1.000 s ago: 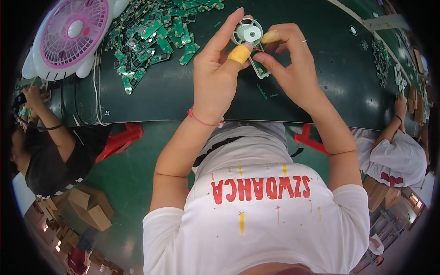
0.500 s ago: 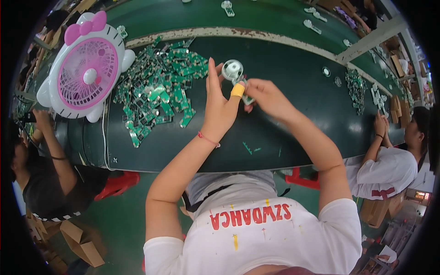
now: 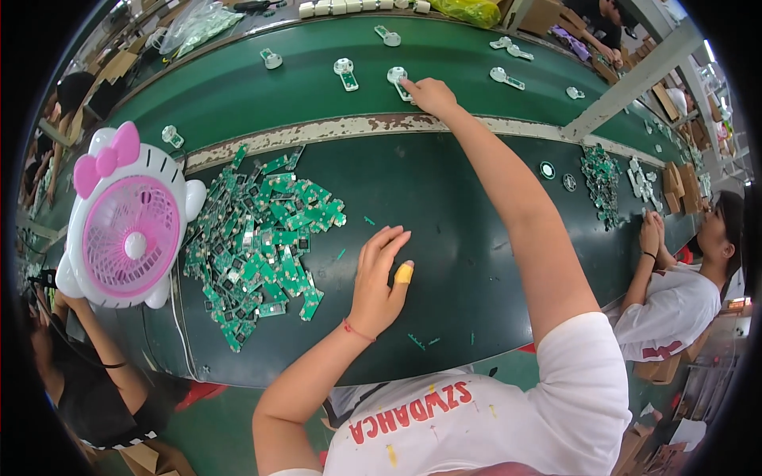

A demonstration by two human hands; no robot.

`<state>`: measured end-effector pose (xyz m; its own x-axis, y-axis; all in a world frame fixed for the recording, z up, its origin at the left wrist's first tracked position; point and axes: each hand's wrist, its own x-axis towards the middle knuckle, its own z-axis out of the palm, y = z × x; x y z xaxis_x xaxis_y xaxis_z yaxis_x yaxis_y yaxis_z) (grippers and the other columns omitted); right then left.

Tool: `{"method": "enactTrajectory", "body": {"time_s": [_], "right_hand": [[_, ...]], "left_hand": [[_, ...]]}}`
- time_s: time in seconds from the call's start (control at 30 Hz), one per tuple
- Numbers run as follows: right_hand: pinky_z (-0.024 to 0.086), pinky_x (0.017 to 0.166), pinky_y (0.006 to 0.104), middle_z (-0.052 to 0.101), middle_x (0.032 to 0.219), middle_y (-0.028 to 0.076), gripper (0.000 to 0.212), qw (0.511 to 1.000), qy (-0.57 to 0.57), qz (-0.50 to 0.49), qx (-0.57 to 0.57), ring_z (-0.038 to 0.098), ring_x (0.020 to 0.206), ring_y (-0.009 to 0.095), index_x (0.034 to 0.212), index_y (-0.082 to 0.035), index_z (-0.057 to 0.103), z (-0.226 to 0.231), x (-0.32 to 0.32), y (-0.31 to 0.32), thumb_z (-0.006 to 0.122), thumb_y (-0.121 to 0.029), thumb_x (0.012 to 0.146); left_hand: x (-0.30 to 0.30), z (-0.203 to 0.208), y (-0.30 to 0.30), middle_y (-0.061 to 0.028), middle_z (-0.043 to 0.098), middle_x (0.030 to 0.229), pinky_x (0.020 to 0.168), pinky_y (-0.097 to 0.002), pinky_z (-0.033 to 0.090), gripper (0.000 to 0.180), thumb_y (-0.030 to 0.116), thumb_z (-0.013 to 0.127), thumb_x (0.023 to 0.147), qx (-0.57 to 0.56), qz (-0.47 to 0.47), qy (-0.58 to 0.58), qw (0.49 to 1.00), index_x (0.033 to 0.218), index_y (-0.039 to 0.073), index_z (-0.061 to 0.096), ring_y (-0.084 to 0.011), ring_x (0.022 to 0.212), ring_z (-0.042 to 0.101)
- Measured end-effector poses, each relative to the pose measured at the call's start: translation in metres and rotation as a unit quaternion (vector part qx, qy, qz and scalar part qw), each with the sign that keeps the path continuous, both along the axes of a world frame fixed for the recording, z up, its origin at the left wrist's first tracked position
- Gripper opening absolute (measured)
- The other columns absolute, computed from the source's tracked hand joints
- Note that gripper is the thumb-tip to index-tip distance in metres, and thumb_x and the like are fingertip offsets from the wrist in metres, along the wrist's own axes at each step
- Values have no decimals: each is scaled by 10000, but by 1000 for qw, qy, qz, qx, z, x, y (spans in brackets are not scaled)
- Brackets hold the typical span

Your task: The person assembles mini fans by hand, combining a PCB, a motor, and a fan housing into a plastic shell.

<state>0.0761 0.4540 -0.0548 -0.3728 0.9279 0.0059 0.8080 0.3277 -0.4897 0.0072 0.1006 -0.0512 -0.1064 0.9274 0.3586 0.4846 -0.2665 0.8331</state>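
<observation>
White round-headed unit (image 3: pixel 397 74), one: seemingly assembled; touched by the right hand (image 3: pixel 432 97) on the far green belt (image 3: pixel 214 87), grip not determinable. Similar units: four are counted leftward, at least four rightward. Left hand (image 3: pixel 379 287): fingers extended, nothing held. Green circuit boards (image 3: pixel 255 238): one near-left heap, uncountable, seemingly yet unused.

One row of large red capital letters (image 3: pixel 409 412) spans the front of the person's white short-sleeved fabric shirt (image 3: pixel 573 389).

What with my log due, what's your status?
Right hand at white, round-headed plastic part, grip unclear. Left hand open, empty. Green circuit-board pile to its left.
</observation>
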Motion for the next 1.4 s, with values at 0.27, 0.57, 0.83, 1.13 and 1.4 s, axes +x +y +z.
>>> {"method": "enactTrajectory", "body": {"time_s": [0.27,0.57,0.83,1.13,1.4], "right_hand": [[459,751,431,621,898,183,422,973,-37,-48,223,584,876,363,895,-55,608,-21,64,52,447,-444,872],[463,763,414,604,926,174,267,935,-16,-145,323,576,858,338,982,-62,581,-11,203,148,556,-269,814],[363,971,396,463,1254,169,549,946,-213,-121,214,433,1165,328,1286,-174,405,-7,209,231,573,-351,794],[283,1032,442,245,1412,193,542,904,-363,32,224,254,1290,367,1332,-271,367,-17,142,298,463,-509,855],[396,817,447,561,947,162,294,930,-205,-36,302,496,939,357,883,-106,618,-29,196,256,587,-389,809]], "left_hand": [[-6,5,2,-102,489,1181,957,-378,341,342,37,539,810,-15,1,-2,1000,1151,57,518,-302,1152,432],[-2,7,9,-98,525,1139,935,-380,369,326,-11,543,788,-27,-17,-35,999,1105,63,556,-302,1121,464],[-8,5,10,-122,545,1113,925,-395,375,275,-5,545,771,-77,-27,-50,995,1040,35,589,-322,1090,484],[-13,6,7,-142,589,970,839,-391,433,143,64,563,791,-116,-31,-26,992,922,21,599,-327,969,551],[-11,7,19,-113,602,997,853,-372,433,208,10,561,759,-113,-46,-43,992,957,37,618,-305,980,550]]}}
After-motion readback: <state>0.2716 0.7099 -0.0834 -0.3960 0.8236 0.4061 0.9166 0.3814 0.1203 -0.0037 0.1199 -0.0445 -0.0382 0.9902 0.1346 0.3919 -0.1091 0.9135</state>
